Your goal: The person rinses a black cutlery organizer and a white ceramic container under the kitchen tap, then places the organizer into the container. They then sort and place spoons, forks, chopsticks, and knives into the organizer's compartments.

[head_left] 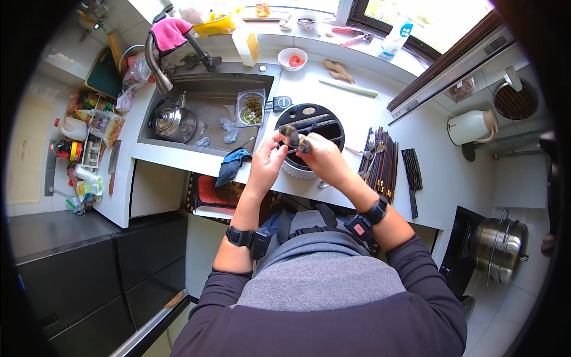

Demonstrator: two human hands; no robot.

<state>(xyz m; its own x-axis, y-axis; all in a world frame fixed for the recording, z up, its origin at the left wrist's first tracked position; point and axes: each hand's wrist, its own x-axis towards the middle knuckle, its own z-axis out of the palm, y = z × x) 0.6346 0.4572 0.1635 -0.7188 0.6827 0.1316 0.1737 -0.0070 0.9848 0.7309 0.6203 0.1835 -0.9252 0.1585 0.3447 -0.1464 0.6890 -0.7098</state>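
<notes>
My left hand (269, 159) and my right hand (325, 157) meet over a round utensil holder (323, 118) with a black slotted top and a pale body. Between my fingertips is a small, dark, shiny rounded piece (289, 134); its kind is too small to make out. The left fingers pinch its near side. My right fist closes around a similar rounded end (304, 144), and I cannot tell if both belong to one thing. Right of the holder lies a row of dark chopsticks (385, 163), with several metal spoons (370, 153) at its left side.
A sink (211, 95) at the left contains a kettle (172, 119) and a clear tub of greens (251, 108). A blue cloth (232, 166) hangs over the counter edge. A black knife (411, 178) lies beyond the chopsticks. A small bowl (292, 58) and ginger (339, 71) stand behind.
</notes>
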